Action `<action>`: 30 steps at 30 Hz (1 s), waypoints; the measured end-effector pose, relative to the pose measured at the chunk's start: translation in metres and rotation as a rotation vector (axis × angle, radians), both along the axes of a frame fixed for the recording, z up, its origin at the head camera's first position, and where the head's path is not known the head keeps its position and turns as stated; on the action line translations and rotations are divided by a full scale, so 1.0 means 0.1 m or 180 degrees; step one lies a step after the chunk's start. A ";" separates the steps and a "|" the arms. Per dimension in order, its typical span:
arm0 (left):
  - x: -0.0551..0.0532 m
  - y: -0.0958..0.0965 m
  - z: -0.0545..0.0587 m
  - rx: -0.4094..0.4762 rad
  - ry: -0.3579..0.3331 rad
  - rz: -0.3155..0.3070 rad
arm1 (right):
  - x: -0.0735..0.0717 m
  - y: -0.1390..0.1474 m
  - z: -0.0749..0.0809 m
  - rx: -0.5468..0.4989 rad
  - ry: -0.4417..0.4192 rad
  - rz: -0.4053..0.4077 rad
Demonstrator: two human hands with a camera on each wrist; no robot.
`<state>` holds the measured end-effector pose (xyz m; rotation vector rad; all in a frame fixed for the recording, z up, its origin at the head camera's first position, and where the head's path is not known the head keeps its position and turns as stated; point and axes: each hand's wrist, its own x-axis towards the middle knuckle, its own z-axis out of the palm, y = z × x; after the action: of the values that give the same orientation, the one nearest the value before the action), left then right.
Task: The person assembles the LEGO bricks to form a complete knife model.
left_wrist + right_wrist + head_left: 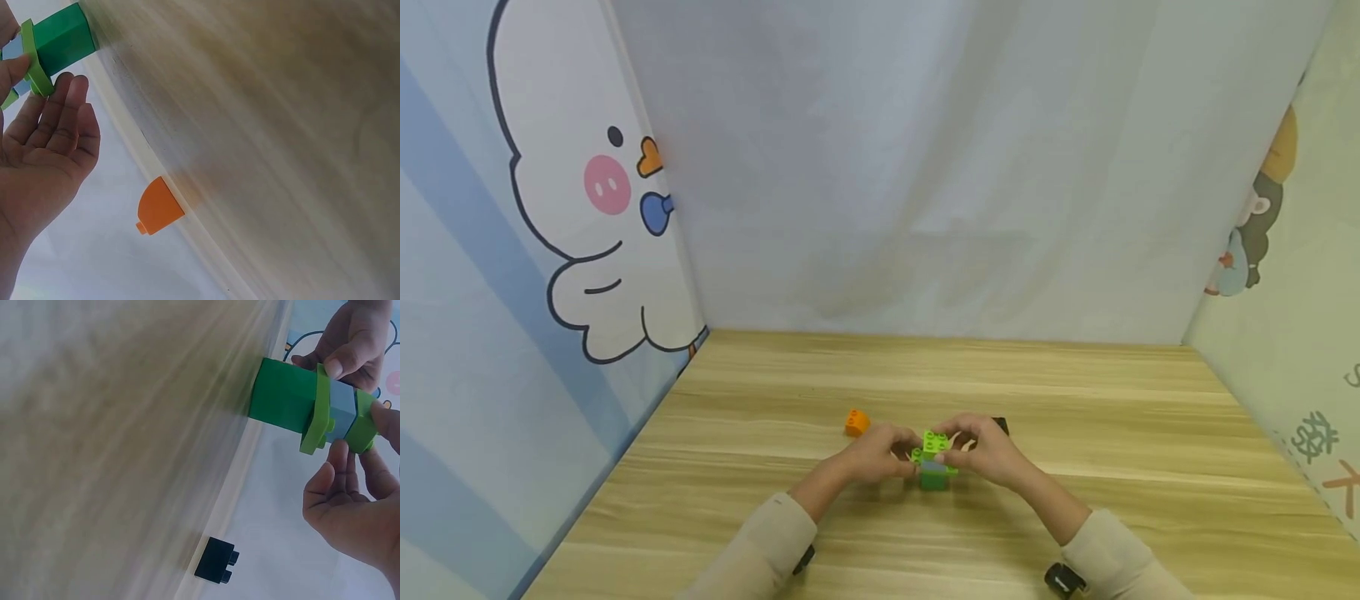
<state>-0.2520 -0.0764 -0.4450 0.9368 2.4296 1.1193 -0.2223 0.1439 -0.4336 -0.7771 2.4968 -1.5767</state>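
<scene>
A small stack of toy building blocks stands on the table between both hands. At its base is a dark green block (284, 394), with a light green plate (320, 411) on top. Above that plate sits a grey-blue brick (342, 409), capped by a lime green brick (934, 442). My left hand (880, 454) pinches the light green plate, its thumb on one side and fingertips at the edge. With thumb and fingers, my right hand (988, 454) grips the lime green brick at the top from the other side.
An orange curved brick (856, 422) lies on the wooden table (760, 383) just beyond my left hand. Behind my right hand is a black brick (215, 559), partly hidden in the head view. A pale curtain (925, 167) hangs along the table's back edge, with printed cloths at both sides.
</scene>
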 end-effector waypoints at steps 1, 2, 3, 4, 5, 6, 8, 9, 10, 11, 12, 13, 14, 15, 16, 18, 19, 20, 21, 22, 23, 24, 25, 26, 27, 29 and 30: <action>0.00 0.00 0.00 0.0005 0.0003 -0.0010 | 0.00 0.00 0.00 0.0018 0.0017 0.0004; 0.00 0.00 0.00 0.0014 0.0005 -0.0021 | -0.01 0.00 0.00 0.0054 0.0025 -0.0003; 0.00 0.00 0.01 0.0023 0.0005 -0.0032 | -0.01 0.00 0.01 0.0088 0.0034 -0.0005; 0.00 0.00 0.01 0.0018 0.0009 -0.0039 | -0.01 0.00 0.01 0.0119 0.0035 -0.0010; 0.00 0.00 0.01 0.0025 0.0010 -0.0045 | -0.02 0.00 0.01 0.0152 0.0040 -0.0015; -0.01 -0.01 0.01 0.0023 0.0005 -0.0042 | -0.02 0.00 0.00 0.0173 0.0057 -0.0016; -0.01 -0.01 0.01 0.0021 0.0007 -0.0035 | -0.03 0.01 -0.01 0.0207 0.0101 -0.0022; -0.01 -0.01 0.01 0.0017 0.0008 -0.0029 | -0.03 0.01 -0.01 0.0200 0.0132 -0.0016; -0.02 0.00 0.01 0.0018 0.0014 -0.0025 | -0.02 0.01 -0.01 0.0199 0.0166 -0.0020; -0.02 0.00 0.01 0.0016 0.0020 -0.0027 | -0.02 0.01 -0.02 0.0203 0.0198 -0.0019; -0.02 0.00 0.01 0.0015 0.0027 -0.0033 | -0.01 0.01 -0.02 0.0191 0.0225 -0.0009; -0.02 0.00 0.01 0.0022 0.0040 -0.0051 | 0.00 0.01 -0.02 0.0195 0.0245 -0.0009; -0.02 -0.01 0.01 0.0028 0.0046 -0.0066 | 0.00 0.01 -0.02 0.0211 0.0268 -0.0008; -0.02 -0.01 0.01 0.0028 0.0048 -0.0073 | 0.01 0.01 -0.02 0.0241 0.0304 -0.0008; -0.02 -0.01 0.01 0.0036 0.0046 -0.0083 | 0.01 0.01 -0.01 0.0281 0.0326 -0.0007; -0.01 -0.01 0.00 0.0039 0.0034 -0.0074 | 0.00 0.00 0.01 0.0357 0.0345 0.0015; -0.01 -0.02 0.00 0.0049 0.0023 -0.0067 | 0.00 -0.01 0.02 0.0410 0.0350 0.0016; -0.01 -0.02 -0.01 0.0053 0.0016 -0.0054 | -0.01 -0.01 0.03 0.0453 0.0348 0.0020; -0.01 -0.02 -0.01 0.0058 0.0006 -0.0041 | -0.02 -0.01 0.05 0.0473 0.0336 0.0030; -0.01 -0.02 -0.01 0.0068 -0.0002 -0.0036 | -0.03 -0.01 0.05 0.0489 0.0320 0.0031; -0.02 -0.02 -0.01 0.0072 -0.0008 -0.0028 | -0.03 -0.01 0.05 0.0476 0.0300 0.0039; -0.02 -0.02 -0.01 0.0080 -0.0014 -0.0031 | -0.03 -0.01 0.05 0.0464 0.0285 0.0040; -0.02 -0.02 -0.01 0.0087 -0.0017 -0.0038 | -0.03 0.00 0.05 0.0454 0.0274 0.0038; -0.03 -0.01 0.00 0.0089 -0.0019 -0.0045 | -0.04 0.01 0.05 0.0443 0.0261 0.0042; -0.03 -0.01 0.00 0.0088 -0.0021 -0.0055 | -0.03 0.01 0.06 0.0450 0.0257 0.0061; -0.03 -0.01 0.01 0.0071 -0.0019 -0.0072 | -0.03 0.03 0.09 0.0520 0.0259 0.0137; -0.03 -0.01 0.01 0.0056 -0.0015 -0.0077 | -0.03 0.04 0.12 0.0573 0.0270 0.0186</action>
<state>-0.2549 -0.0771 -0.4438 0.9653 2.4020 1.1348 -0.2254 0.1481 -0.4217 -0.8990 2.6032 -1.3046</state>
